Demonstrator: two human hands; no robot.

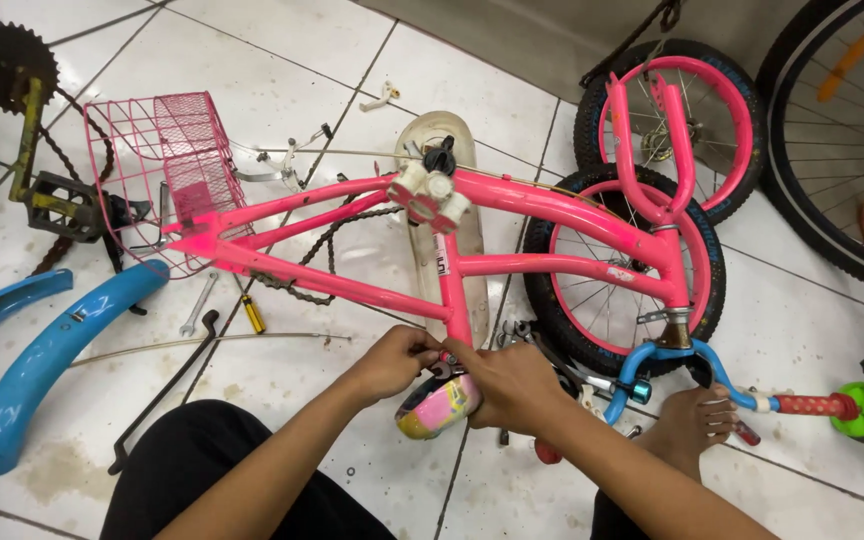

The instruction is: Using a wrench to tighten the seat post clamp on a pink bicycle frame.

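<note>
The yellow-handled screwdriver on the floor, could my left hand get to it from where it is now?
Probably yes. The yellow-handled screwdriver lies on open tile under the pink frame, and bare floor separates it from the left hand.

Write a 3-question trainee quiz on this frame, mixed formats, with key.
1. True or false: both hands are at the seat post of the pink bike frame.
2. Multiple choice: what lies on the floor tiles left of the person's knee? A) a blue mudguard B) a green helmet C) a red pump
3. Short answer: what is fixed at the frame's end on the left of the picture?

Key
1. True. The left hand and right hand meet at the post just above the multicoloured saddle.
2. A, the blue mudguard.
3. A pink wire basket.
</note>
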